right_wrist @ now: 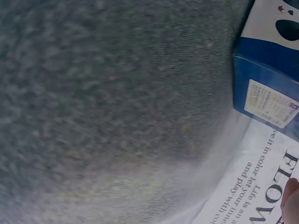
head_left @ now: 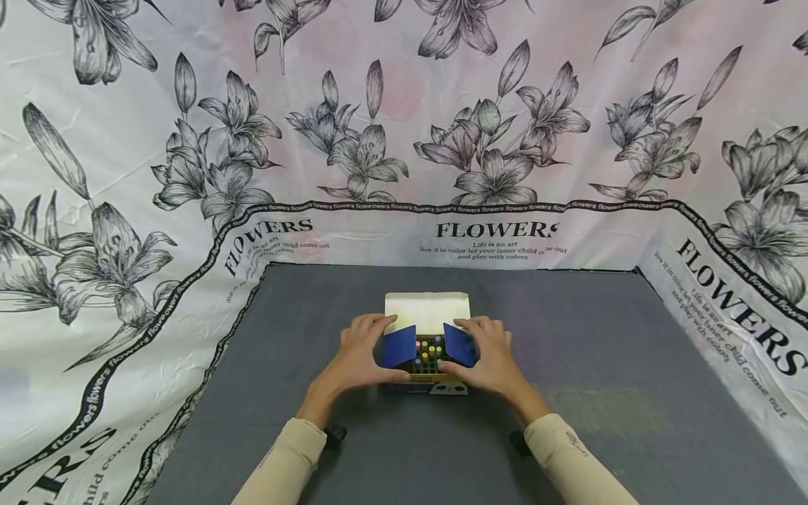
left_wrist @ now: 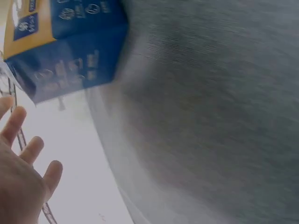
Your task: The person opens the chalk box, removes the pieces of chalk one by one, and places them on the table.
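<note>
A blue and yellow cardboard box sits on the grey table, its white-lined lid tipped back. Two blue side flaps stand up, a left flap and a right flap. Between them show several colored-tipped sticks, too small to name exactly. My left hand spans the box's left side, thumb along the front edge, fingertips by the lid. In the left wrist view its fingers are spread beside the box. On the other side my right hand has its thumb over the front rim and fingertips at the right flap.
Grey cloth covers the table. A white floral sheet with printed lettering hangs behind and along both sides. In the right wrist view, a white label is stuck on the box's side.
</note>
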`<state>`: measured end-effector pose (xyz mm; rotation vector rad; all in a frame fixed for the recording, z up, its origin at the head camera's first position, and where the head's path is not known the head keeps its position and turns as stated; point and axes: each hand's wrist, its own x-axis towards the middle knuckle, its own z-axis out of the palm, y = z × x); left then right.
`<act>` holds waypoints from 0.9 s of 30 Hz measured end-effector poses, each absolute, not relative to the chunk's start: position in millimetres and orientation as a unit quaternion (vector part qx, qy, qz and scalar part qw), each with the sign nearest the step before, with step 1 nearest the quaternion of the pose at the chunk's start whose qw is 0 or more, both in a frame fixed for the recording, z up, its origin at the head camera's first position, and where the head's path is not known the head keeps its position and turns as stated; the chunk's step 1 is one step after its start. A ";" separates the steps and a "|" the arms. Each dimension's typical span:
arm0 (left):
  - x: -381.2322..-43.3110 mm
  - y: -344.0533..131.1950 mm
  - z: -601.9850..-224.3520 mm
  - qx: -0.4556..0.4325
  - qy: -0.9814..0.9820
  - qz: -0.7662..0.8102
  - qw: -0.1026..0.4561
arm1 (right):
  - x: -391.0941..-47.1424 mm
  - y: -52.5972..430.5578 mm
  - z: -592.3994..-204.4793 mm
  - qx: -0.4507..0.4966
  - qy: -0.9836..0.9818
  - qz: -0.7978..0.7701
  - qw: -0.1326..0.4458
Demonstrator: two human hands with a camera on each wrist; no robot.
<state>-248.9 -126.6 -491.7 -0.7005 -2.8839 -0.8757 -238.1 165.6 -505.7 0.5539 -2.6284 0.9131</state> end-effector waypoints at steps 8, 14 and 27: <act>-255.0 -114.5 -484.6 -0.247 -0.934 -0.256 0.033 | -240.9 163.1 -500.9 0.218 -0.919 0.292 0.152; -255.9 -117.4 -482.9 -0.236 -0.921 -0.308 0.025 | -244.7 170.8 -496.8 0.218 -0.901 0.343 0.150; -253.6 -130.7 -491.5 -0.246 -0.882 -0.400 0.038 | -246.3 194.6 -491.4 0.194 -0.871 0.438 0.109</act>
